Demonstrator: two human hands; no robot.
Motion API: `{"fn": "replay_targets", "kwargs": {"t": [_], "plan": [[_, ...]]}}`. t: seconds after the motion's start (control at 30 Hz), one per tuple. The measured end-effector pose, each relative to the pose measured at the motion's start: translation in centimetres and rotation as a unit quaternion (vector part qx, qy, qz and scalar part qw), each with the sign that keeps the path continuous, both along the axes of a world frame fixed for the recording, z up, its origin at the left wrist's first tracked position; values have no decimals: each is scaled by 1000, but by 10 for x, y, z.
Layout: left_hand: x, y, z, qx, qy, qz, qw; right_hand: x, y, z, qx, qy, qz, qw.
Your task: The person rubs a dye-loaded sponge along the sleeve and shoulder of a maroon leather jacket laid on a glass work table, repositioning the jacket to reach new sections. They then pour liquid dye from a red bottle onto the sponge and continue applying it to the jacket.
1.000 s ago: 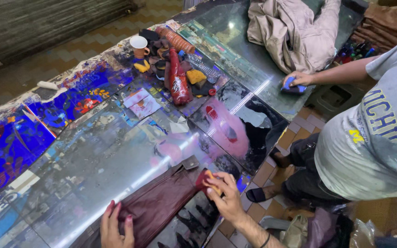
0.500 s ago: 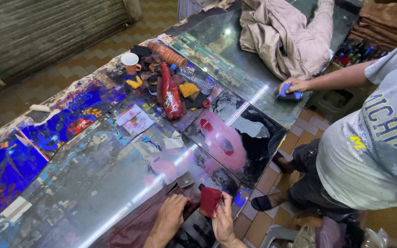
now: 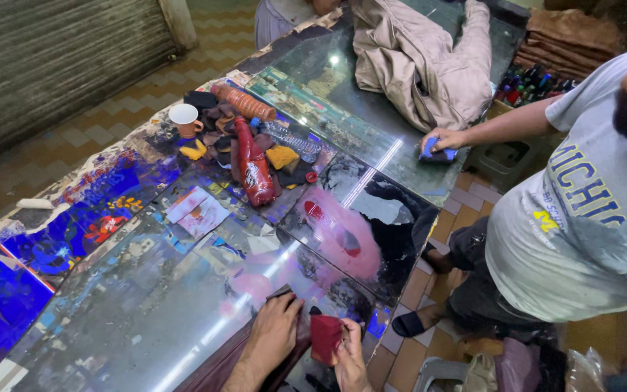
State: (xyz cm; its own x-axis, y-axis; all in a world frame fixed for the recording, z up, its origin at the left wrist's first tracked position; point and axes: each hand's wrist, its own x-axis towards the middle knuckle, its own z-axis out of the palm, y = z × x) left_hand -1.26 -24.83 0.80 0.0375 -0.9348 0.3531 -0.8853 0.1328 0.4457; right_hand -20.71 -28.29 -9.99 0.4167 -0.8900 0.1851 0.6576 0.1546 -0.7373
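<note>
right hand (image 3: 347, 356) pinching red cloth (image 3: 325, 337), glass table (image 3: 146, 305)

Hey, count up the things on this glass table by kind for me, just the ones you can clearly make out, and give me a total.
Red bottle, lying down: 1
White cup: 1
Beige garment: 1
Blue pad under the co-worker's hand: 1
Dark red cloth piece in the right hand: 1
Maroon leather piece under the left hand: 1
Yellow sponges: 2
Total: 8
</note>
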Motion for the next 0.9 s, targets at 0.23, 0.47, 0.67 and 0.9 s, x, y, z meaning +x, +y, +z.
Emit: {"fn": "replay_targets", "kwargs": {"t": [0.23, 0.47, 0.67, 0.9], "plan": [[1, -20, 26, 179, 47, 49, 982, -2, 1, 1, 13, 2, -3, 1000], [13, -38, 41, 297, 113, 30, 948, -8, 4, 6, 33, -1, 22, 999], [20, -40, 41, 306, 150, -28, 940, -6, 5, 9, -6, 28, 1, 1000], [38, -54, 24, 324, 192, -102, 921, -6, 4, 10, -16, 52, -14, 998]]}}
